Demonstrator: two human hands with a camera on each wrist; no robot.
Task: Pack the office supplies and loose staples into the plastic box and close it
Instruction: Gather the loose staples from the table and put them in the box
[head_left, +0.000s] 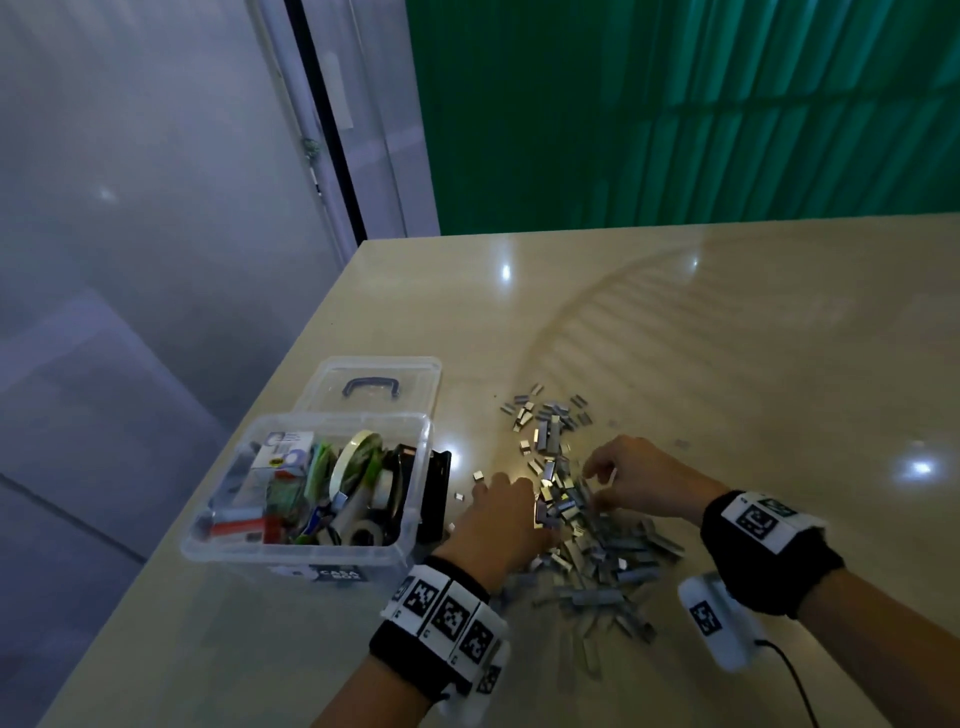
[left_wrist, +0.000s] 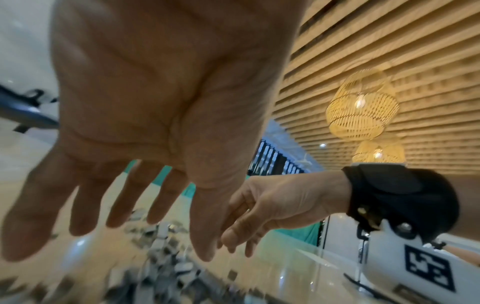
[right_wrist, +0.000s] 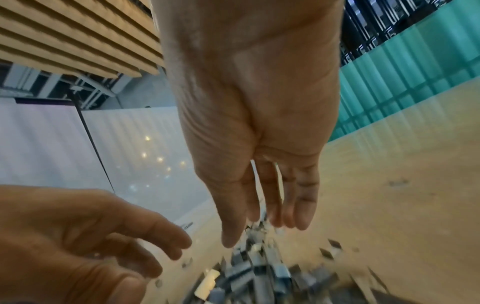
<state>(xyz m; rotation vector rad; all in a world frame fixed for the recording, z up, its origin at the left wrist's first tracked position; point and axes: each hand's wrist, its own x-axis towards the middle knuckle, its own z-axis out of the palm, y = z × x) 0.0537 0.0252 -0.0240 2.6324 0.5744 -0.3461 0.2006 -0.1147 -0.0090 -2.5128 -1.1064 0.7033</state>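
Both hands, left hand (head_left: 498, 519) and right hand (head_left: 636, 480), hover empty and spread over loose staples (head_left: 597, 525) (all unpacked); plastic box (head_left: 306, 545) full, lid (head_left: 376, 384) off.

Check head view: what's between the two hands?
Loose staples: the thick middle of the pile lies on the table between left hand and right hand. Both wrist views show it too.
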